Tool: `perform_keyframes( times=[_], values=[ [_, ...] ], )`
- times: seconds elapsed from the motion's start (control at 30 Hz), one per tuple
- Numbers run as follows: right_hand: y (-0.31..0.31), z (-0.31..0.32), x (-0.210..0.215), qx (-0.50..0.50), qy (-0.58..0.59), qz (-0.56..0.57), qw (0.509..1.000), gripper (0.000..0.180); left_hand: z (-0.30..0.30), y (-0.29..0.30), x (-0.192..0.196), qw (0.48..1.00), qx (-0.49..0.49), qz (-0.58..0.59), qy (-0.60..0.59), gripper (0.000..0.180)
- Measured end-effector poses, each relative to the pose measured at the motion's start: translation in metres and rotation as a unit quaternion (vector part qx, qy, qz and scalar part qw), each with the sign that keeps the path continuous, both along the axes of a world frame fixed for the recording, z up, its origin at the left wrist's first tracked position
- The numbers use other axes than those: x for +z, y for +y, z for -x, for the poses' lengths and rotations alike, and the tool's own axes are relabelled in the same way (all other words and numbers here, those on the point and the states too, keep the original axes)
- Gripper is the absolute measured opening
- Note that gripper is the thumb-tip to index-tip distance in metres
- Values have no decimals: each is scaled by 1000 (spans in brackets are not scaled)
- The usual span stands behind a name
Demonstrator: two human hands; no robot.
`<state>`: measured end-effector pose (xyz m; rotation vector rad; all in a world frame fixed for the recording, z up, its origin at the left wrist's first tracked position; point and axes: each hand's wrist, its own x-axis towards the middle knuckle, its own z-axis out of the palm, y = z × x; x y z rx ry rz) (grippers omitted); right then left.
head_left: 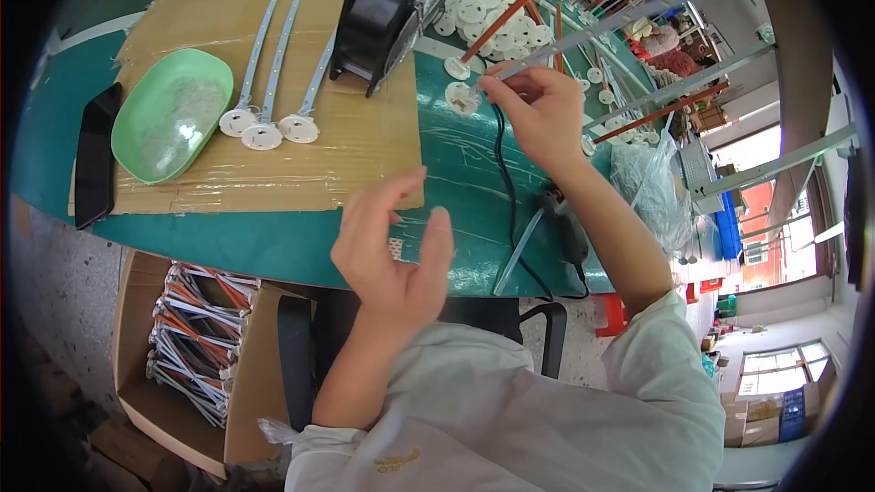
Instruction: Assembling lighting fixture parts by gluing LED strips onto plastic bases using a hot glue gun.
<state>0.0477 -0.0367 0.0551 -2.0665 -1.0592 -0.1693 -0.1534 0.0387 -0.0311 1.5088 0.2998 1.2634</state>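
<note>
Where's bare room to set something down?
Cardboard, in front of the black fan and right of the disc-ended strips; green tabletop, between cardboard and black cable. Crowded: right of the fan, where white discs are piled.

There are three slim white strips with round disc ends, one pale-green oval plastic bowl, one black boxy fan and one brown cardboard sheet. The right hand holds one round white disc. In one open cardboard box, the white and orange strips are too crowded for counting.
</note>
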Motion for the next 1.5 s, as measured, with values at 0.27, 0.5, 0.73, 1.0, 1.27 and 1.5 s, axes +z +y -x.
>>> perform_keyframes(
  times=[0.27, 0.5, 0.73, 1.0, 1.27, 1.5],
  values=[
    [25, -29, -15, -4, -59, 78, 995, 22, -1, 1, 7, 998, -1, -61, 16, 20],
    [24, -38, -19, -10, -32, 110, 993, 23, -2, 3, 6, 997, -7, -74, 4, 24],
    [20, -40, -21, 10, -23, 102, 994, 23, 3, 0, 10, 997, -6, -79, 7, 19],
    [15, -31, 2, -21, -2, 139, 990, 34, 2, -2, 10, 995, -1, -96, 18, 19],
    [-15, -37, 21, -31, 3, 95, 995, 42, -3, -3, 8, 992, 1, -121, 39, 18],
    [-35, -32, 22, -18, 33, 67, 997, 42, -2, -5, 7, 988, -5, -146, 59, 22]
  ],
)
